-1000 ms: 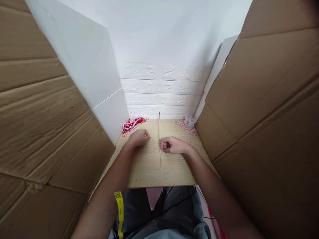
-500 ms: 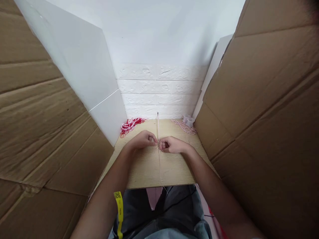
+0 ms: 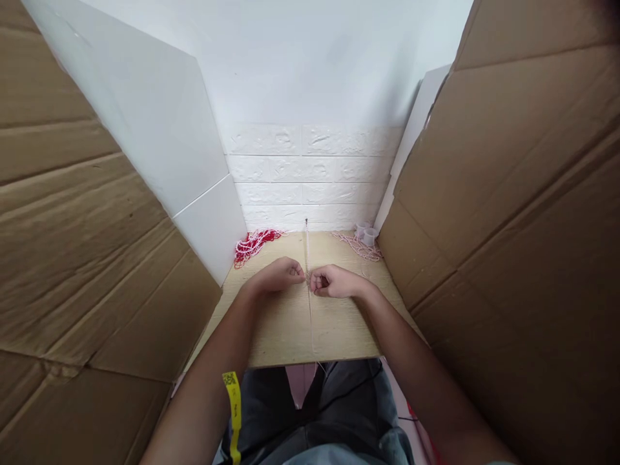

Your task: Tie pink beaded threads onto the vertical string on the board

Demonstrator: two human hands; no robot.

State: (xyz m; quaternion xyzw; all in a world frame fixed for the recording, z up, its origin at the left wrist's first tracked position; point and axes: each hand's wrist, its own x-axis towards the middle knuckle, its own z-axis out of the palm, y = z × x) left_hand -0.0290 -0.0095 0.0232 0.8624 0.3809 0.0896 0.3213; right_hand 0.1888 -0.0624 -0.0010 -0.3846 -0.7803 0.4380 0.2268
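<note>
A pale cord (image 3: 310, 323) runs from a small hook (image 3: 306, 221) at the base of the wall toward me, over the front edge of the wooden board (image 3: 276, 336). My left hand (image 3: 283, 274) is closed in a pinch just left of the cord. Facing it, my right hand (image 3: 334, 281) has its fingers curled and pinched at the cord's right side. Between the fingertips the cord looks thicker, perhaps knotted, but the detail is too small to make out. Both hands appear to grip thin strands there.
Red and white cords (image 3: 256, 245) lie heaped at the back left. Pale pink cord (image 3: 361, 247) lies at the back right beside small clear cups (image 3: 368, 235). Cardboard walls (image 3: 97, 258) flank the board on both sides, and a white brick-patterned wall (image 3: 314, 169) stands behind.
My left fingers have curled in more tightly and the hand has dropped slightly beside the cord. My right hand stays almost where it was.
</note>
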